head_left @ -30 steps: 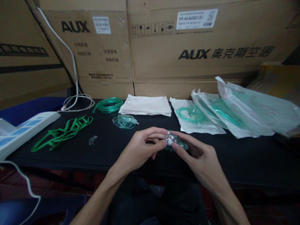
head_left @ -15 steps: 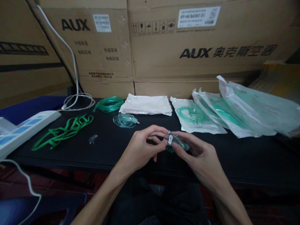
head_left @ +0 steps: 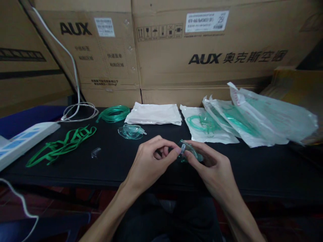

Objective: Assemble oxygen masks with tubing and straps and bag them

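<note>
A clear green oxygen mask (head_left: pixel 193 153) is held above the front part of the black table, mostly hidden by fingers. My right hand (head_left: pixel 213 163) wraps round it from the right, thumb pressed on the near side. On the mask's left side sits a small silvery nose clip (head_left: pixel 183 148). My left hand (head_left: pixel 152 158) pinches at the clip's left edge between thumb and index finger, its other fingers curled. Behind the hands lies a second clear green oxygen mask (head_left: pixel 131 131) with a pale connector.
Coiled green tubing (head_left: pixel 113 113), green elastic straps (head_left: pixel 62 146) and small clear elbow pieces (head_left: pixel 95 153) lie left on the black table (head_left: pixel 106 171). A white packet (head_left: pixel 153 114) and several mask packages (head_left: pixel 212 126) line the back. A power strip (head_left: pixel 30 139) is at far left; cartons (head_left: pixel 166 70) stand behind.
The left fingers have shifted slightly and curled in more, with thumb and index fingertip closer together at the clip. The right hand keeps its hold. The view has turned slightly right.
</note>
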Tool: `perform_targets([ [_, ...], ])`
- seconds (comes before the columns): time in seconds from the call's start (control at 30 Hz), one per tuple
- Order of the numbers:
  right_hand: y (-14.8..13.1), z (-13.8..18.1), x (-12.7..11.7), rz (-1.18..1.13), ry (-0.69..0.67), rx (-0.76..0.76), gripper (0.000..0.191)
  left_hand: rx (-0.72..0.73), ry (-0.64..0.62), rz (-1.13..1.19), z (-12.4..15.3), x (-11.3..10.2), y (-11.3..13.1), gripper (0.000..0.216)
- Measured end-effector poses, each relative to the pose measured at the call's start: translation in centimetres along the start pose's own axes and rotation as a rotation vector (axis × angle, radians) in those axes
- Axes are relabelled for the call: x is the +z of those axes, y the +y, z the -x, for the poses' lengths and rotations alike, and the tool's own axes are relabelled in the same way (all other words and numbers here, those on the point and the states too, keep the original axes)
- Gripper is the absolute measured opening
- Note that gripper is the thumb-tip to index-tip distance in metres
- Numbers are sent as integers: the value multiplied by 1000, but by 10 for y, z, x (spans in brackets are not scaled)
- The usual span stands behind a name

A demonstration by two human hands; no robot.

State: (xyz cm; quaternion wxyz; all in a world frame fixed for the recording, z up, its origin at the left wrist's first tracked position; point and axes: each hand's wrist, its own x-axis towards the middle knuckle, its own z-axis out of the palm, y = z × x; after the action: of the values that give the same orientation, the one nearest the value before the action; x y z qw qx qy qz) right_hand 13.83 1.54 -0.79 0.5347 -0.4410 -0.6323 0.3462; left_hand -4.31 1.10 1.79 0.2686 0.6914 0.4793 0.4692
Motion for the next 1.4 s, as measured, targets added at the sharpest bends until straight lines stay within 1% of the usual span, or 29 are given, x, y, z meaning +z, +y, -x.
perform_targets([
  [0.13, 1, 0, 0, -12, -4, -16, 22, 34, -47, -67, 0, 0, 1, 17],
  [0.27, 0, 1, 0, -12, -1, -35, 21, 32, -57, -37, 0, 1, -1, 18],
  [0.47, -2, 0, 0, -29, 18, -40, 19, -37, -62, 80, 2, 6, 1, 20],
  [0.67, -2, 0, 1, -13, 27, -54, 18, -106, -41, 215, 4, 10, 4, 20],
  [0.93, -7, 0, 2, 64, 30, -125, 22, -159, -86, 287, 6, 8, 3, 23],
  [1.0, -7, 1, 2, 62, 34, -112, 22, -156, -93, 288, 6, 8, 2, 23],
  [1.1, -4, 1, 1, 60, 36, -53, 23, -147, -121, 273, 5, 9, 2, 22],
  [1.23, -1, 2, -1, 77, 30, 8, 28, -104, -139, 228, 3, 8, 3, 21],
  [1.3, -2, 1, -2, 85, 2, 10, 29, -53, -105, 147, 3, 7, 3, 21],
  [1.4, -6, 1, -3, 84, -73, 6, 30, 63, -9, -31, 1, 2, 2, 14],
])
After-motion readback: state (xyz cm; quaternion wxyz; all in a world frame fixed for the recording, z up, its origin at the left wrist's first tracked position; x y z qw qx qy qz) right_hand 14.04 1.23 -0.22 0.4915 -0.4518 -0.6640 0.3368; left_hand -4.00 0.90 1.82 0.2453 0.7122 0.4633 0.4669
